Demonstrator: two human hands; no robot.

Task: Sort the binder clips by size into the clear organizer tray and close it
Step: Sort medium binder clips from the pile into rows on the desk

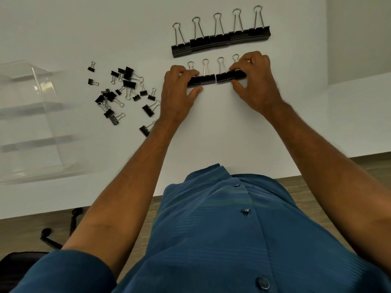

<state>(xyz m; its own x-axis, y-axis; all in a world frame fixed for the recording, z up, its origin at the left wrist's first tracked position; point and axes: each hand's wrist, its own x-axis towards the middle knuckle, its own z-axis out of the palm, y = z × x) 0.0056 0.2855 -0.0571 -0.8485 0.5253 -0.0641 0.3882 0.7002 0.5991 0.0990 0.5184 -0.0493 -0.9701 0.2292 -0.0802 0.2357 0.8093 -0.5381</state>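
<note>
Shirt fabric [232, 240] is filling the bottom of the view, and both forearms are reaching out from it across the white worktop [222, 134]. Just ahead, the left hand [179, 89] and the right hand [254, 81] are closing on opposite ends of a row of medium clips [215, 78], four black bodies lying side by side with their wire handles pointing away. The left fingers [190, 72] are curling over the left end with the thumb underneath, and the right fingers [241, 65] are pinching the right end the same way, so each hand is gripping the row rather than lying flat. A thin gap is showing in the middle of the row; squeezing the ends gently inward and keeping the bodies level on the worktop should be helping the row move as one, since lifting too early would likely be letting the middle clips drop out. Off to the left, a loose heap of small clips [124, 92] is lying unsorted, and further left the clear tray [42, 115] is standing open, well apart from both hands. Beyond the hands, a row of large clips [220, 40] is lying lined up.
</note>
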